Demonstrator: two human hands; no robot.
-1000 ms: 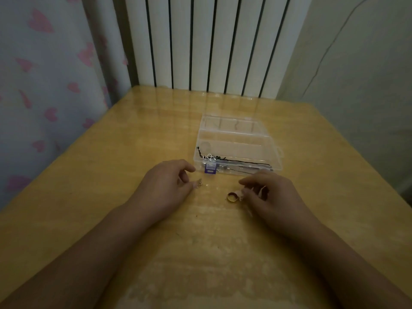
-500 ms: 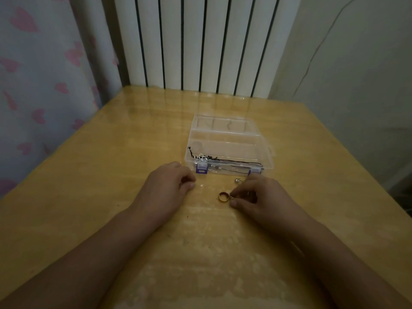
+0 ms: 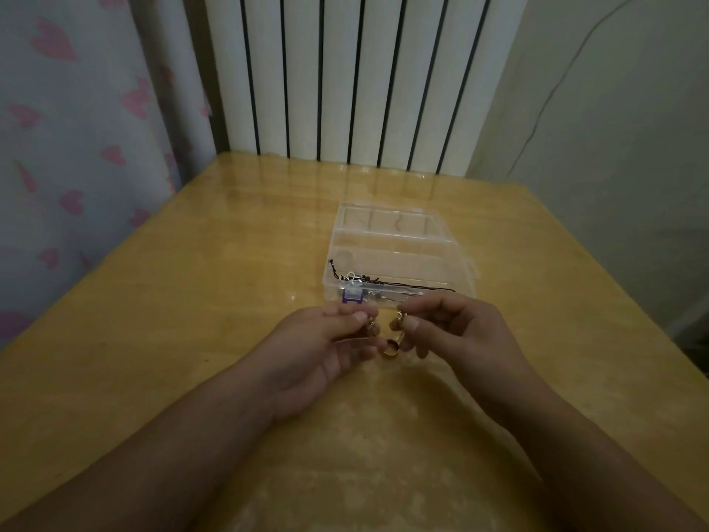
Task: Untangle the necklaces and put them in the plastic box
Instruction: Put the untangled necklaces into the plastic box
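Observation:
A clear plastic box (image 3: 399,259) lies open on the wooden table (image 3: 192,320), its lid folded back. Inside its front part lie a black cord necklace (image 3: 406,289) and a small silver piece, beside a purple clasp (image 3: 353,295). Just in front of the box, both hands are raised off the table and close together. My left hand (image 3: 326,355) pinches a small pendant end. My right hand (image 3: 456,332) pinches the other end of the same thin necklace. A gold ring (image 3: 391,348) hangs between them. The chain itself is too fine to make out.
A white ribbed radiator (image 3: 360,78) stands behind the table's far edge. A curtain with pink hearts (image 3: 76,147) hangs at the left and a plain wall is at the right. The tabletop is glossy.
Both hands have lifted from the table and come together, taking the gold ring and pendant up with them. The camera has moved closer.

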